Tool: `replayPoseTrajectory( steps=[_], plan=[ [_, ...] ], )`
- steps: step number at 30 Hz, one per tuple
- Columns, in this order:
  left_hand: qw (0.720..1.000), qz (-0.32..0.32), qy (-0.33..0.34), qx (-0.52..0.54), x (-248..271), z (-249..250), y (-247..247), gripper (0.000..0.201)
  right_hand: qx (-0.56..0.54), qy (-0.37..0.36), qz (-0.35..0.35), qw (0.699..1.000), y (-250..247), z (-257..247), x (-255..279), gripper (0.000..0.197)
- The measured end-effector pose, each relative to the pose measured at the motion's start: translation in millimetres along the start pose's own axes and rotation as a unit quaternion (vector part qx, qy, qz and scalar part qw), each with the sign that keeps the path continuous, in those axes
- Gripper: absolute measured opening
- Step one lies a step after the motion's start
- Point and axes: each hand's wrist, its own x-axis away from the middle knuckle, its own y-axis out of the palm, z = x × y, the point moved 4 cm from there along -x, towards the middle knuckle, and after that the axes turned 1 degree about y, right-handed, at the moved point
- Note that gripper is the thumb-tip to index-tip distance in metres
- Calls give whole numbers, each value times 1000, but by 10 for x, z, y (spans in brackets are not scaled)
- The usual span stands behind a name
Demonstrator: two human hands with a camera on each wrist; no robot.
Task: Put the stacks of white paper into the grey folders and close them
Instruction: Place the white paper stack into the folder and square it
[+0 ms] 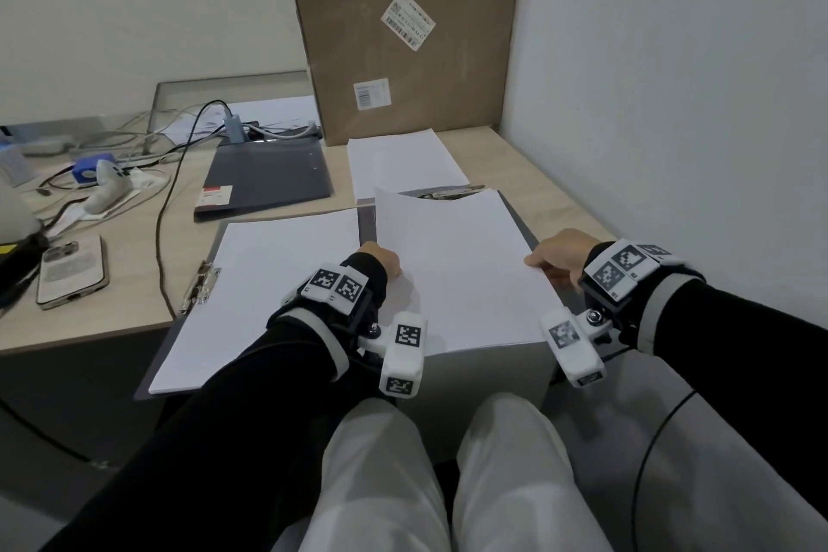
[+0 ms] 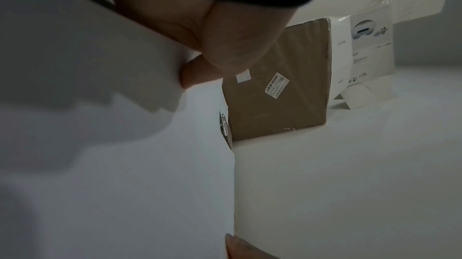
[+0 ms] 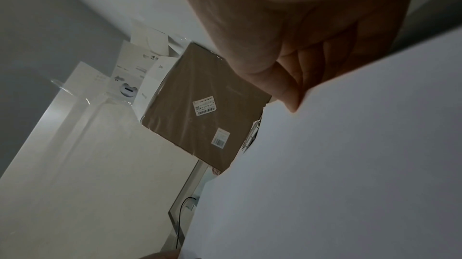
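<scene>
Gripping paper stack (image 1: 457, 269) both sides: left hand (image 1: 381, 258), right hand (image 1: 558, 253) (above open grey folder (image 1: 519, 215)).

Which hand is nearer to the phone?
Left. The left hand grips the held paper's left edge, toward the phone; the right hand grips its far edge.

Your pale wood surface (image 1: 533, 157) carries an open grey folder (image 1: 367, 217) at the near edge, a closed grey folder (image 1: 269, 175) behind it, a paper stack (image 1: 403, 161), a cardboard box (image 1: 403, 31), a phone (image 1: 71, 269) and cables (image 1: 170, 175).
</scene>
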Motion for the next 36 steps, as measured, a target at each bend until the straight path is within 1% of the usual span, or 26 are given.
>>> replayPoseTrajectory(
  steps=[1, 3, 5, 8, 10, 12, 14, 15, 17, 18, 19, 21, 24, 26, 27, 29, 30, 32, 34, 36],
  plan=[
    [999, -13, 8, -32, -39, 22, 19, 42, -5, -2, -9, 1000, -17, -6, -17, 22],
    [998, -18, 34, -42, -11, 81, 6, 42, 0, -2, -9, 1000, -35, -38, -51, 22],
    [999, -6, 43, -17, -7, 123, -26, 40, 30, -6, 14, 999, -62, -60, -140, 23],
    [998, -5, 55, 41, -6, 181, -41, 38, 49, -19, 36, 998, -104, -66, -268, 19],
    [990, 4, 26, 140, -94, 142, -33, 40, 45, -27, 40, 998, -128, -65, -297, 17],
    [980, 13, 11, 197, -156, 124, -30, 46, 26, -35, 37, 998, -127, -73, -310, 8],
    [971, 0, -4, 237, -205, 96, -12, 53, 4, -56, 33, 998, -117, -131, -270, 10],
    [968, -7, -3, 251, -260, 83, 9, 55, -4, -76, 39, 996, -114, -172, -219, 14],
    [957, -15, -3, 289, -268, 92, 15, 57, -6, -87, 50, 995, -99, -233, -102, 45],
    [955, -21, 0, 297, -267, 103, 15, 58, -7, -88, 49, 995, -81, -244, -63, 53],
    [955, -22, 6, 296, -289, 106, 26, 58, -3, -86, 44, 995, -68, -248, -41, 55],
    [952, -34, 12, 304, -281, 117, 38, 58, -1, -85, 33, 996, -43, -236, -21, 51],
    [948, -26, 20, 318, -253, 67, 38, 56, -5, -88, 12, 996, -37, -231, 51, 63],
    [944, -11, 38, 327, -241, 5, 29, 48, -18, -89, 6, 996, -71, -198, 54, 67],
    [946, -10, 53, 321, -209, -22, 24, 46, -29, -85, 6, 996, -93, -171, 59, 67],
    [954, -19, 82, 289, -129, -85, 38, 55, -55, -74, 7, 996, -130, -115, 111, 61],
    [958, -27, 102, 267, -62, -112, 47, 67, -64, -68, 5, 996, -143, -78, 141, 58],
    [964, -59, 139, 218, 159, -146, 85, 85, -80, -66, 1, 995, -166, 1, 176, 56],
    [970, -83, 175, 143, 374, -150, 135, 96, -95, -72, -2, 993, -181, 57, 219, 56],
    [970, -100, 200, 90, 539, -133, 203, 101, -112, -77, -3, 991, -181, 93, 245, 56]
  ],
)
